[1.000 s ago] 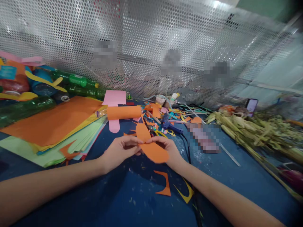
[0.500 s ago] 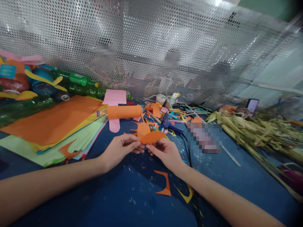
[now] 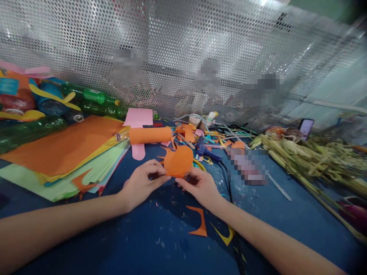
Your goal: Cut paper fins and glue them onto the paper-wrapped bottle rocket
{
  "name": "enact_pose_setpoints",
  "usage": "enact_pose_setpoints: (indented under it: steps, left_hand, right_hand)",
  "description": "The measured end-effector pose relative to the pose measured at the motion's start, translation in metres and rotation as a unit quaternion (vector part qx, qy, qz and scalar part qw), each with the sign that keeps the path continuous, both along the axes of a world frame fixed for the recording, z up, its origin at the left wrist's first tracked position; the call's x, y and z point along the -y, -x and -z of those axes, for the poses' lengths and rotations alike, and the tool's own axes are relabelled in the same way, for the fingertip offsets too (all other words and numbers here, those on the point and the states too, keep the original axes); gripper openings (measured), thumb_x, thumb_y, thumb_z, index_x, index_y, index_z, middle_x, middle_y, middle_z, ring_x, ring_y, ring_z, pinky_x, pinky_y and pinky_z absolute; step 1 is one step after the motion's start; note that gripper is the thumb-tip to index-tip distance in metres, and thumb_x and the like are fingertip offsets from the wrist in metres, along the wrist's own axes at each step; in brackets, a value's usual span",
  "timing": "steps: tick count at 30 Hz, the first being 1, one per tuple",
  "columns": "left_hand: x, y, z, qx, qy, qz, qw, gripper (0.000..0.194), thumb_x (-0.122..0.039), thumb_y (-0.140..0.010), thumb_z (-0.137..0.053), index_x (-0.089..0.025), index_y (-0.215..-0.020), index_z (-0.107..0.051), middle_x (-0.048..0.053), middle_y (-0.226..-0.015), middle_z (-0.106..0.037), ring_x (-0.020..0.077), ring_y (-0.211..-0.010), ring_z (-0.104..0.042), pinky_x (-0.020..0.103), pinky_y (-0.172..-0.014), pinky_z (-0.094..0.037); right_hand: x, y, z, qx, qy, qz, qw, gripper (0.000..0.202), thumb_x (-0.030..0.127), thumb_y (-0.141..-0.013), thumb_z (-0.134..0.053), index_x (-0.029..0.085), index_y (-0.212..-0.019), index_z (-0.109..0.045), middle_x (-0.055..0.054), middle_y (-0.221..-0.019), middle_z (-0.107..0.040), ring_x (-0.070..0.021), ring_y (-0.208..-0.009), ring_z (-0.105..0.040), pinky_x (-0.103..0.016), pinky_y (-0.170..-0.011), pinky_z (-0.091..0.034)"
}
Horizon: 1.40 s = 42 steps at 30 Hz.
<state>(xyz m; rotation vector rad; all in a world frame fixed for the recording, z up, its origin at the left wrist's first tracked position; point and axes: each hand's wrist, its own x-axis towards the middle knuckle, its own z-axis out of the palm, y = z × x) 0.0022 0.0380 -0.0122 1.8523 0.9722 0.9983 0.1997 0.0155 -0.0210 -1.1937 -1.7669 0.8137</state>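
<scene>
A rounded orange paper cutout [image 3: 181,161] is held up over the table by both hands. My left hand [image 3: 145,181] pinches its lower left edge, and my right hand [image 3: 200,185] pinches the lower right edge. Beyond it lies a clear bottle wrapped in orange paper [image 3: 150,135], resting across a pink paper strip with a rounded end [image 3: 138,152]. A blue hot glue gun [image 3: 209,152] lies just past my right hand, its black cord running toward me. Orange paper offcuts [image 3: 197,221] and a yellow curved offcut [image 3: 226,235] lie nearer to me.
Stacked coloured paper [image 3: 71,149] lies at left, with green plastic bottles [image 3: 94,97] and bottle planes [image 3: 51,97] behind. Paper scraps [image 3: 189,131] cover the middle back. Dried husks [image 3: 309,156] and a propped phone [image 3: 306,129] are at right. A perforated metal panel [image 3: 172,49] stands behind.
The orange cutout has been tilted up, so its broad rounded face shows now instead of a narrow leaf-like outline. Both hands stay in nearly the same place.
</scene>
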Motion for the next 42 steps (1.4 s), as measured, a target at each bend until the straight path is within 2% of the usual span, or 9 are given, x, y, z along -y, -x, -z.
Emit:
enact_pose_setpoints:
  steps: [3,6,10,13,20,28,33,38,42]
  left_hand:
    - [0.0001,-0.0003,0.0014,0.013,0.004,0.003,1.0,0.011,-0.029,-0.078,-0.061,-0.021,-0.077,-0.068,0.0,-0.079,-0.052,0.0134,-0.073,-0.052,0.026,-0.065,-0.042]
    - [0.0019,-0.0014,0.0013,0.035,0.02,0.0,0.999,0.013,-0.028,-0.078,-0.059,-0.023,-0.086,-0.069,0.0,-0.081,-0.052,0.0128,-0.073,-0.052,0.026,-0.064,-0.042]
    - [0.0054,-0.0055,-0.0026,0.105,0.124,0.029,0.986,0.044,-0.026,-0.073,-0.064,-0.024,-0.114,-0.047,-0.004,-0.073,-0.057,0.0124,-0.065,-0.055,0.027,-0.063,-0.045]
    - [0.0063,-0.008,-0.0057,0.157,0.193,0.061,0.967,0.05,-0.025,-0.073,-0.065,-0.024,-0.112,-0.036,-0.001,-0.079,-0.063,0.0153,-0.073,-0.062,0.029,-0.068,-0.048]
    - [0.0032,-0.0073,-0.0075,0.201,0.194,0.063,0.958,0.054,-0.018,-0.067,-0.071,-0.023,-0.108,-0.037,0.001,-0.085,-0.066,0.0188,-0.084,-0.065,0.035,-0.08,-0.048]
    - [0.0007,-0.0065,0.0006,0.17,0.166,0.075,0.968,0.047,-0.021,-0.075,-0.066,-0.025,-0.11,-0.035,0.001,-0.089,-0.063,0.0169,-0.087,-0.063,0.036,-0.083,-0.047]
    - [0.0011,-0.0062,-0.0012,0.172,0.16,0.066,0.97,0.05,-0.022,-0.076,-0.065,-0.024,-0.113,-0.03,0.004,-0.094,-0.063,0.0168,-0.09,-0.062,0.037,-0.087,-0.046]
    - [0.0017,-0.0064,-0.0037,0.219,0.191,0.06,0.955,0.061,-0.019,-0.075,-0.063,-0.027,-0.123,-0.027,0.004,-0.099,-0.061,0.018,-0.092,-0.061,0.038,-0.087,-0.046]
    - [0.0009,-0.006,-0.0024,0.281,0.228,0.057,0.93,0.046,-0.03,-0.086,-0.046,-0.03,-0.129,-0.027,0.005,-0.105,-0.06,0.0184,-0.092,-0.062,0.039,-0.085,-0.048]
  right_hand:
    - [0.0014,-0.001,-0.0024,0.001,-0.027,0.0,1.0,0.007,0.025,-0.078,-0.063,0.02,-0.082,-0.067,0.0,-0.068,-0.068,-0.013,-0.056,-0.062,-0.022,-0.051,-0.051]
    - [0.0025,-0.0035,-0.0036,-0.011,-0.085,0.007,0.996,0.009,0.018,-0.075,-0.064,0.022,-0.082,-0.069,-0.002,-0.08,-0.071,-0.0157,-0.07,-0.066,-0.025,-0.062,-0.054]
    - [0.0031,-0.0067,-0.0039,0.005,-0.162,0.021,0.986,0.014,0.015,-0.075,-0.064,0.023,-0.085,-0.068,-0.002,-0.084,-0.072,-0.0166,-0.076,-0.067,-0.028,-0.068,-0.054]
    - [0.0036,-0.0065,-0.0036,0.027,-0.171,0.01,0.985,0.017,0.015,-0.074,-0.065,0.023,-0.089,-0.067,-0.002,-0.085,-0.071,-0.0166,-0.075,-0.066,-0.028,-0.069,-0.054]
    - [0.0022,-0.0048,-0.0014,0.056,-0.083,0.003,0.995,0.021,0.015,-0.076,-0.06,0.025,-0.094,-0.065,-0.002,-0.091,-0.07,-0.017,-0.078,-0.066,-0.029,-0.069,-0.054]
    - [-0.0017,-0.0019,0.0011,-0.04,-0.007,-0.019,0.999,0.008,0.021,-0.082,-0.056,0.022,-0.091,-0.056,-0.001,-0.081,-0.065,-0.0152,-0.071,-0.065,-0.028,-0.065,-0.053]
    - [-0.0031,0.0001,0.0041,-0.072,0.024,-0.047,0.996,0.009,0.025,-0.085,-0.054,0.023,-0.092,-0.049,-0.001,-0.082,-0.062,-0.0146,-0.074,-0.065,-0.027,-0.065,-0.054]
    - [-0.0055,-0.0015,0.0056,-0.05,0.037,-0.068,0.996,0.014,0.025,-0.087,-0.049,0.022,-0.101,-0.048,-0.002,-0.084,-0.062,-0.0149,-0.073,-0.064,-0.029,-0.066,-0.055]
    - [-0.0049,-0.0006,0.0031,-0.05,0.047,-0.06,0.996,0.019,0.021,-0.086,-0.049,0.022,-0.104,-0.043,-0.001,-0.08,-0.06,-0.0141,-0.069,-0.062,-0.028,-0.062,-0.054]
